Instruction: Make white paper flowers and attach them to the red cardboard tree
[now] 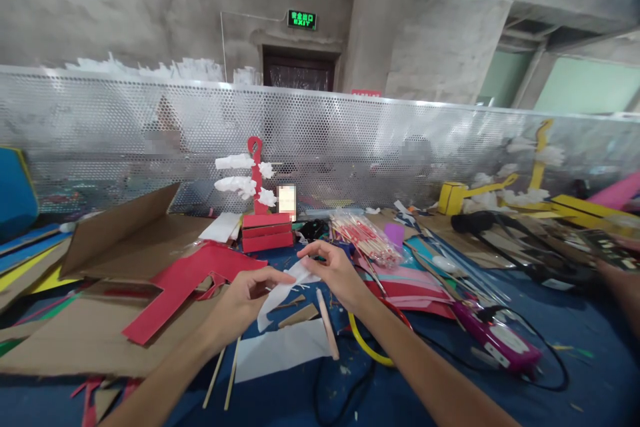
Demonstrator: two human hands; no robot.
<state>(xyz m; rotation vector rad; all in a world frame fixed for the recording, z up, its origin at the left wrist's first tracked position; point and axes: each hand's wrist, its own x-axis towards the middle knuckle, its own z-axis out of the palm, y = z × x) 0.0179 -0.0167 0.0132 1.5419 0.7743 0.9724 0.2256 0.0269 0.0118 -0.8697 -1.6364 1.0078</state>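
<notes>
Both my hands hold one strip of thin white paper (pixel 285 290) over the blue table. My left hand (pixel 245 300) pinches its lower left part with closed fingers. My right hand (pixel 334 268) pinches the upper end between thumb and fingers. A wooden stick (pixel 327 323) and a white paper sheet (pixel 283 349) lie just under the hands. Behind them stands a red cardboard tree model (pixel 260 203) with white paper tufts.
Red cardboard cut-outs (pixel 185 283) and brown cardboard (pixel 115 233) lie at left. A bag of sticks (pixel 367 237), a pink-purple glue gun (pixel 495 337) with black cable and a yellow loop (pixel 363 343) sit at right. A perforated metal screen (pixel 350 147) backs the table. Another person's arm (pixel 623 290) shows far right.
</notes>
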